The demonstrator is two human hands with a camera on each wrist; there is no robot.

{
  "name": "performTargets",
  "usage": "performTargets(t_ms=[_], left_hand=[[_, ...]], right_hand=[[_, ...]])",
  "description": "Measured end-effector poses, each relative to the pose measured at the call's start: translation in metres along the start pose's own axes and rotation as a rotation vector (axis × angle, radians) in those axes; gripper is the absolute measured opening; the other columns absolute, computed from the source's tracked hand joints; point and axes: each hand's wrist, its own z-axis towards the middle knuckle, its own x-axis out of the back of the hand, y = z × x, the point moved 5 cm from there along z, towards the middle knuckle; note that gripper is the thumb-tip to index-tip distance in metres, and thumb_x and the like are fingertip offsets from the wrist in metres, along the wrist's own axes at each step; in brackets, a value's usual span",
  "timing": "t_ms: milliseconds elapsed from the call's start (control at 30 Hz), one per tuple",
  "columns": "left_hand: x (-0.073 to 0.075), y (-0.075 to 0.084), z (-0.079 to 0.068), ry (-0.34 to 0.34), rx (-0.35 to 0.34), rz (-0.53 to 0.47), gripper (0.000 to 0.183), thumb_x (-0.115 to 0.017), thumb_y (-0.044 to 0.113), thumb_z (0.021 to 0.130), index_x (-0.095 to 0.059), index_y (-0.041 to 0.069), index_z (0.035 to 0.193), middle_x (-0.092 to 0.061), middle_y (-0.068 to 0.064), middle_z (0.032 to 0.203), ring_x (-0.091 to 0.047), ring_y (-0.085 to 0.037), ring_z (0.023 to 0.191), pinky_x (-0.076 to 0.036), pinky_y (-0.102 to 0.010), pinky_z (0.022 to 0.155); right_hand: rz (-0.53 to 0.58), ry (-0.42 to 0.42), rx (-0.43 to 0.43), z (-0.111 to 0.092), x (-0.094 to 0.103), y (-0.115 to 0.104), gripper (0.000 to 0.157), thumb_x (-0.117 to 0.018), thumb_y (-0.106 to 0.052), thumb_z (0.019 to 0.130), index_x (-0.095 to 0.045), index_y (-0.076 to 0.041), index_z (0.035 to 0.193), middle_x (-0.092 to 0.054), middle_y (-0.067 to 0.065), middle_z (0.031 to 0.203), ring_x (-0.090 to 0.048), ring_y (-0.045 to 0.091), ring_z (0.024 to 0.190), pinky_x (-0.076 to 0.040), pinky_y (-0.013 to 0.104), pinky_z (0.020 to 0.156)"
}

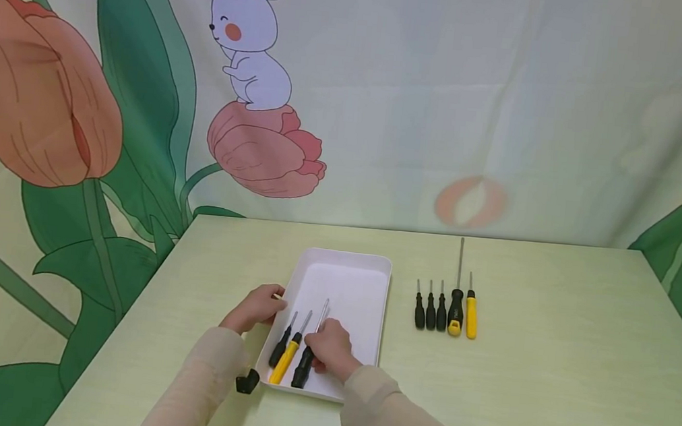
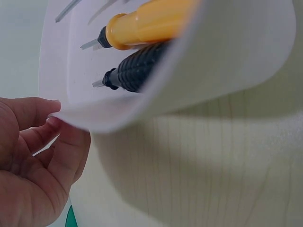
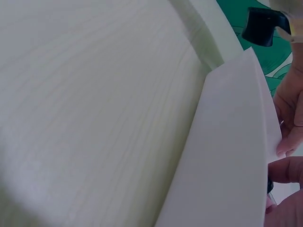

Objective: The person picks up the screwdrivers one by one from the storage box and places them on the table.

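A shallow white tray [image 1: 347,278] lies on the table. My left hand [image 1: 260,306] pinches its left rim between thumb and fingers, as the left wrist view shows. Inside the tray, my right hand [image 1: 334,349] grips a large black screwdriver [image 1: 301,370] whose shaft points away from me. To its left lie a yellow screwdriver [image 1: 286,361] and a small black screwdriver [image 1: 280,350], side by side with tips pointing away. The right wrist view mostly shows the tray's outer wall [image 3: 222,156], which hides most of the right hand [image 3: 286,203].
Right of the tray, a row of screwdrivers lies on the table: several black ones, including small ones [image 1: 431,314] and a long one with a yellow end [image 1: 456,311], then a yellow one [image 1: 471,316]. A printed curtain [image 1: 386,109] hangs behind the table's far edge.
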Motion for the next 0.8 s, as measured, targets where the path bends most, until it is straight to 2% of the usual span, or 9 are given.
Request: performTargets(t_ms=[33, 167, 367, 567, 800], left_hand=[[0.0, 0.008, -0.008, 0.014, 0.031, 0.01, 0.029, -0.048, 0.01, 0.088, -0.05, -0.003, 0.113, -0.057, -0.02, 0.102, -0.06, -0.025, 0.081, -0.051, -0.039, 0.072], [0.0, 0.014, -0.015, 0.021, 0.027, 0.016, 0.03, -0.046, 0.008, 0.088, -0.047, -0.007, 0.114, -0.056, -0.023, 0.103, -0.06, -0.027, 0.082, -0.05, -0.039, 0.072], [0.001, 0.012, -0.014, 0.028, 0.037, 0.015, 0.03, -0.046, 0.009, 0.088, -0.048, -0.005, 0.115, -0.056, -0.021, 0.104, -0.06, -0.024, 0.082, -0.05, -0.039, 0.073], [0.001, 0.011, -0.012, 0.031, 0.034, 0.009, 0.03, -0.047, 0.008, 0.088, -0.049, -0.006, 0.114, -0.056, -0.021, 0.103, -0.059, -0.022, 0.079, -0.051, -0.038, 0.073], [0.001, 0.013, -0.014, 0.028, 0.044, 0.01, 0.029, -0.046, 0.008, 0.088, -0.049, -0.005, 0.114, -0.056, -0.021, 0.104, -0.059, -0.023, 0.082, -0.05, -0.038, 0.074]], right_hand=[[0.015, -0.003, -0.005, -0.001, 0.0, 0.0, 0.011, -0.054, -0.011, 0.078, -0.045, -0.007, 0.074, -0.043, 0.003, 0.048, -0.041, 0.012, 0.034, -0.038, 0.02, 0.033], [0.089, -0.006, -0.013, -0.003, -0.002, -0.001, 0.007, -0.05, -0.007, 0.078, -0.043, -0.005, 0.077, -0.041, 0.003, 0.051, -0.038, 0.012, 0.033, -0.037, 0.021, 0.031], [0.141, -0.003, -0.028, -0.005, -0.004, 0.0, 0.004, -0.048, -0.003, 0.08, -0.045, -0.005, 0.082, -0.042, 0.004, 0.058, -0.037, 0.012, 0.035, -0.039, 0.023, 0.031], [0.217, -0.021, -0.058, -0.007, -0.002, 0.003, 0.009, -0.049, -0.001, 0.079, -0.047, -0.004, 0.088, -0.045, 0.006, 0.068, -0.039, 0.015, 0.043, -0.042, 0.027, 0.034], [0.241, -0.038, -0.071, -0.006, 0.008, 0.005, 0.012, -0.05, -0.001, 0.08, -0.048, -0.003, 0.092, -0.05, 0.007, 0.066, -0.041, 0.014, 0.039, -0.039, 0.023, 0.033]])
